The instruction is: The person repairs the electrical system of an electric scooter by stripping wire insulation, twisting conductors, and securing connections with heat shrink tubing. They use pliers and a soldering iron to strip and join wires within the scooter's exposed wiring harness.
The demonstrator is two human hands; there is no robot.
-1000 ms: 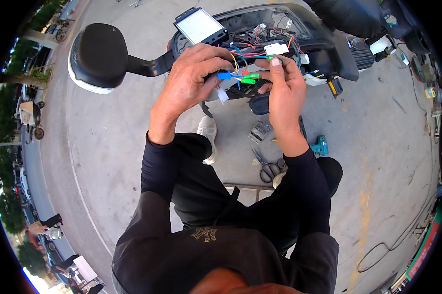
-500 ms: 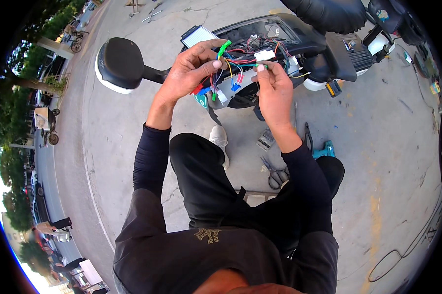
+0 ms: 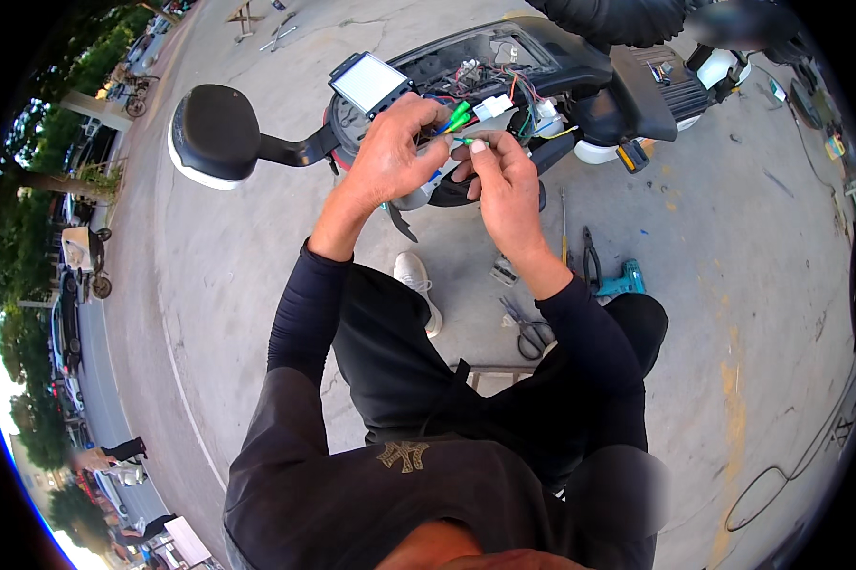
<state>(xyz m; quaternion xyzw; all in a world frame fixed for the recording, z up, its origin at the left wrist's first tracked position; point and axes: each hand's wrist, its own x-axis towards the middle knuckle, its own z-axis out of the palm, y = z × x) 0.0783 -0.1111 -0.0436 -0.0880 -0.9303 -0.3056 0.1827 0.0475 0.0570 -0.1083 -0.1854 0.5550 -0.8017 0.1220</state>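
My left hand is closed at the wire bundle, with green connectors sticking out past its fingertips. Exactly what its fingers grip is partly hidden. Facing it, my right hand pinches a thin wire with a small green connector between thumb and forefinger. The fingertips of both hands are close together. Beyond them lies the opened body of an electric scooter, with loose coloured wires and a white connector. A rectangular display unit with a pale screen rests just past my left hand.
A black round-ended scooter part juts out at left. On the concrete by my knees lie scissors, pliers, a screwdriver and a teal power drill. A cable loops on the floor at right.
My hands have come closer together, the left moving right and slightly down, the right moving left and down. The hanging connectors below are now mostly covered by my hands.
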